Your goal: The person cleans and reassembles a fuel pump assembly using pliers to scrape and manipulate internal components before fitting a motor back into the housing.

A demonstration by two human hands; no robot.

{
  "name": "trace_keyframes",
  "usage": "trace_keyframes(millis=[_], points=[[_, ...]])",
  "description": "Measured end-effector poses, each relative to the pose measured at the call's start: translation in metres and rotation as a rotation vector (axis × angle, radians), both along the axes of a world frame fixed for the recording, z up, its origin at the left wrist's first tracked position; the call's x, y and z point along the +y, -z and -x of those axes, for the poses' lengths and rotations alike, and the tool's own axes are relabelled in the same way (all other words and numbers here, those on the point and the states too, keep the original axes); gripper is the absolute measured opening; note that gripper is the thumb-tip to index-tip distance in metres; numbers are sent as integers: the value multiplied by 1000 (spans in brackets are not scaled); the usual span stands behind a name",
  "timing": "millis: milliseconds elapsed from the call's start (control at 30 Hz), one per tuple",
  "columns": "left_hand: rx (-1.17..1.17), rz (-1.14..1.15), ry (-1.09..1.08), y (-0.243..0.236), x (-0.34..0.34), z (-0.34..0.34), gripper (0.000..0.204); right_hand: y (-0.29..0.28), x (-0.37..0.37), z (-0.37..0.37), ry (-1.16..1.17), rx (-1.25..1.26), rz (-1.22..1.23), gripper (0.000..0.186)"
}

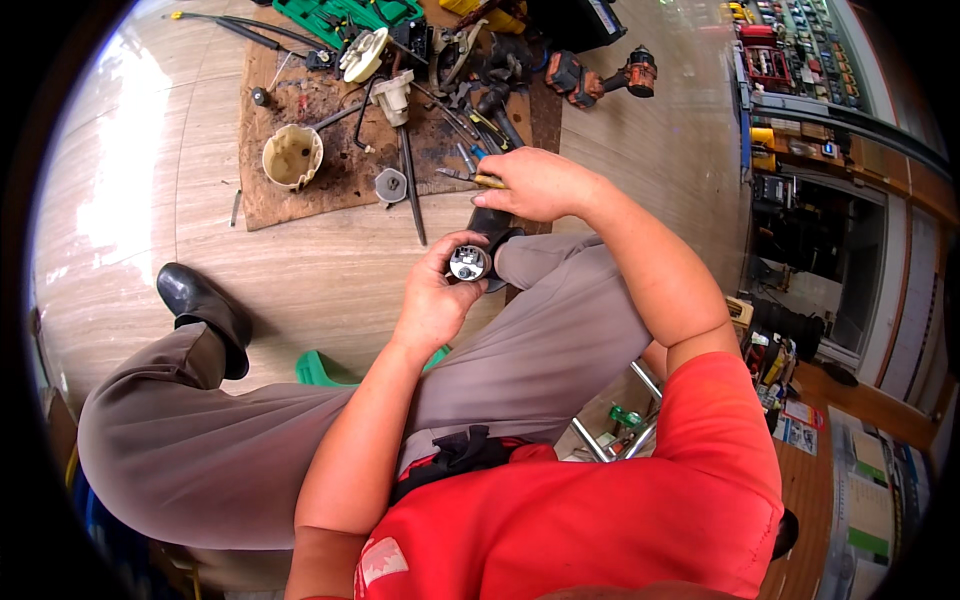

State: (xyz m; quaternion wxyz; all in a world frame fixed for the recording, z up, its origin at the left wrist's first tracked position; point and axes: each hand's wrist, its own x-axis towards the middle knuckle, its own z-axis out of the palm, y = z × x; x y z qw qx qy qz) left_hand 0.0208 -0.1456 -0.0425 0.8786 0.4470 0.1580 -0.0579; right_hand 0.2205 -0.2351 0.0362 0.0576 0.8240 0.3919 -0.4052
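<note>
Near the edge of the stained brown board (345,182), the right hand (540,185) and left hand (438,298) both grasp something. The left's grey-topped cylinder (468,263), between thumb and fingers, looks rigid, moderately weighty — best held round its sides, sparing likely fragile top fittings. The right's yellow-handled tool (490,181) seems light, stiff.

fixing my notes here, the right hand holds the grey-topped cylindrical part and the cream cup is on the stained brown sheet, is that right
Wrong hand: the head view shows the left hand holding the grey-topped cylindrical part. The cream cup is indeed on the stained brown sheet.
</note>
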Motion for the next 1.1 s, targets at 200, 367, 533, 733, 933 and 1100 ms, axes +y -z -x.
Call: trace_keyframes(millis=[200,367,533,733,933,1100], points=[[34,59,30,-3,3,0,45,-4,6,1,3,1,48,43],[-18,20,18,2,1,0,45,-2,4,0,-15,-8,31,43],[-100,-40,6,2,1,0,47,1,2,-1,-24,-4,8,41],[-91,-47,15,1,0,1,47,5,-1,-1,-24,-12,-21,40],[-18,-62,19,0,0,1,47,3,1,0,-16,-12,10,41],[-9,-43,13,0,-2,2,46,5,0,0,-21,-8,5,41]])
